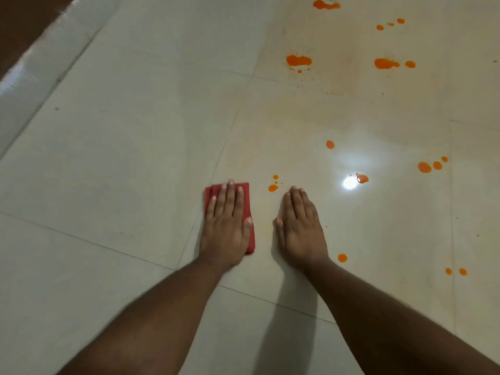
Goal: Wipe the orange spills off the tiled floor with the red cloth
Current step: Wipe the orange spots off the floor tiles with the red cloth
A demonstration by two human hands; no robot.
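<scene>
On the pale tiled floor (135,163), crossed by thin grout lines, the left hand (227,226) lies flat with straight fingers pressing the folded red cloth (244,189). Just beside it the right hand (300,228) rests flat on bare tile, fingers together. Orange spills (299,60) dot the floor ahead and to the right, the nearest drops (273,188) between the two hands' fingertips. A bright light reflection (349,183) glares off the glossy tile. Along the far left edge runs a pale skirting (35,66) below a dark wall.
</scene>
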